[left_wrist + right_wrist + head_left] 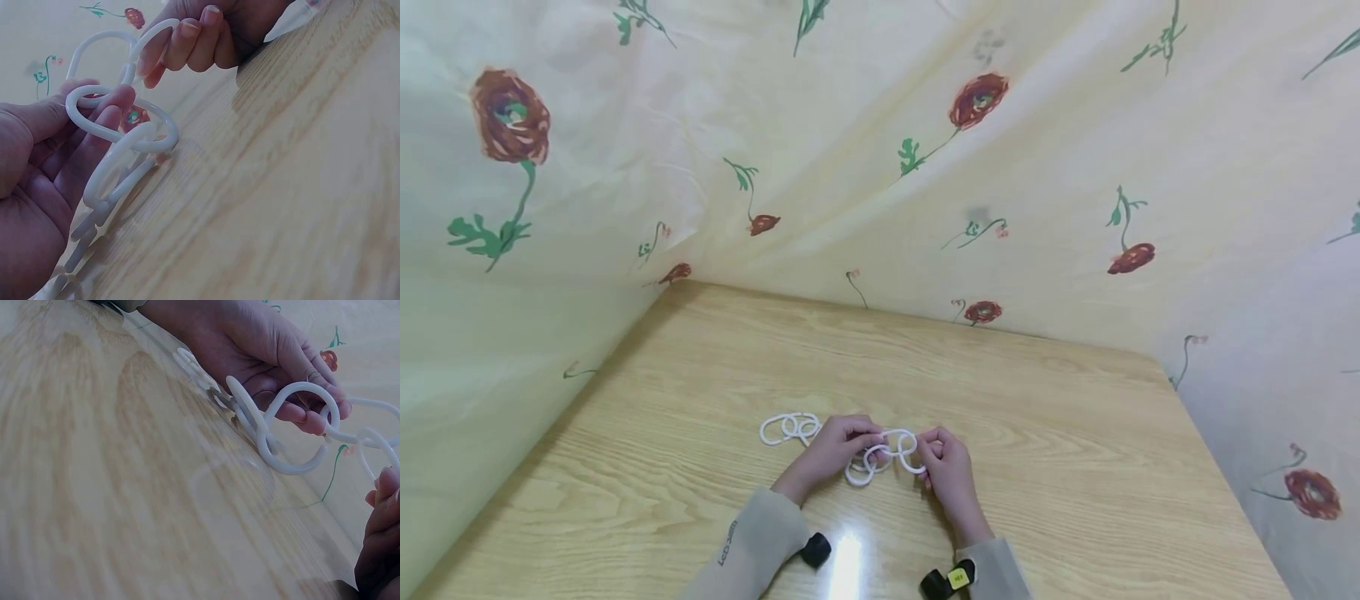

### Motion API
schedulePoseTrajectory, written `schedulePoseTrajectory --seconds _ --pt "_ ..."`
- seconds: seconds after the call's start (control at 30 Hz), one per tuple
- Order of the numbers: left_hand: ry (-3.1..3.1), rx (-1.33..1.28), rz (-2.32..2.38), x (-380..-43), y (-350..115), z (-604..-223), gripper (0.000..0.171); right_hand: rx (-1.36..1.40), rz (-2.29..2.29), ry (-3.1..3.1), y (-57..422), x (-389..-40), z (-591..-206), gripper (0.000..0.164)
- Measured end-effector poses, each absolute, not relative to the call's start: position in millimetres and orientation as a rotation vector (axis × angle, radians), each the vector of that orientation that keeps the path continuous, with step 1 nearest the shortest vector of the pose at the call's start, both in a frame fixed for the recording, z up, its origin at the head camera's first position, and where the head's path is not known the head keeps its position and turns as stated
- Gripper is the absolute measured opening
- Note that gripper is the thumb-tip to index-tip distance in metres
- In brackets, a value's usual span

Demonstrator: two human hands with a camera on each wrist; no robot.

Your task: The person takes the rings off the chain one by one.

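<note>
Item inspected: a chain of white links (290, 469), held over the wooden table (1075, 433), roughly midway between its left and right edges. My left hand (838, 446) pinches one link between thumb and fingers. My right hand (951, 467) grips the end of an adjoining link, its curled fingertips concealing part of the contact. Further links (796, 428) rest on the tabletop, toward the left edge from my left hand, which blocks the stretch between in the head view; I cannot verify every joint. In the left wrist view the links run out of frame at the lower left. The table's near edge is cut off. Lettering on my left sleeve (752, 533) is too small to read.
</note>
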State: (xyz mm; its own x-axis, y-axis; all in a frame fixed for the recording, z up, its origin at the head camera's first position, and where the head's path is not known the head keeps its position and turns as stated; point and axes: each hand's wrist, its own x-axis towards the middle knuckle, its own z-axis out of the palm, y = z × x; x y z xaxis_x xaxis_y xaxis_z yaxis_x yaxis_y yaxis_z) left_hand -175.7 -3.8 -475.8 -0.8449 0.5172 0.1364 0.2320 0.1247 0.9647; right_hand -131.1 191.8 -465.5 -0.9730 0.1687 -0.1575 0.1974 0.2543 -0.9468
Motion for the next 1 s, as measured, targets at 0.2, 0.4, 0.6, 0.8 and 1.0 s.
schedulePoseTrajectory --seconds 0.2,0.4,0.6,0.8,1.0 --pt "2.195 0.755 1.795 -175.8 -4.1 -475.9 0.020 0.365 -1.873 2.471 191.4 -130.8 -465.9 0.016" --pt "2.180 0.772 1.824 -175.8 -4.6 -476.8 0.020 0.354 -1.876 2.478 191.6 -131.4 -467.7 0.016" --pt "2.170 0.762 1.823 -175.5 -5.0 -474.6 0.021 0.351 -1.894 2.476 192.3 -131.8 -468.4 0.016" --pt "2.177 0.762 1.825 -175.7 -4.4 -476.2 0.020 0.407 -1.945 2.426 192.9 -131.4 -465.9 0.019" --pt "2.137 0.740 1.849 -176.5 -3.6 -478.1 0.020 0.448 -1.932 2.451 192.8 -131.5 -463.3 0.023"
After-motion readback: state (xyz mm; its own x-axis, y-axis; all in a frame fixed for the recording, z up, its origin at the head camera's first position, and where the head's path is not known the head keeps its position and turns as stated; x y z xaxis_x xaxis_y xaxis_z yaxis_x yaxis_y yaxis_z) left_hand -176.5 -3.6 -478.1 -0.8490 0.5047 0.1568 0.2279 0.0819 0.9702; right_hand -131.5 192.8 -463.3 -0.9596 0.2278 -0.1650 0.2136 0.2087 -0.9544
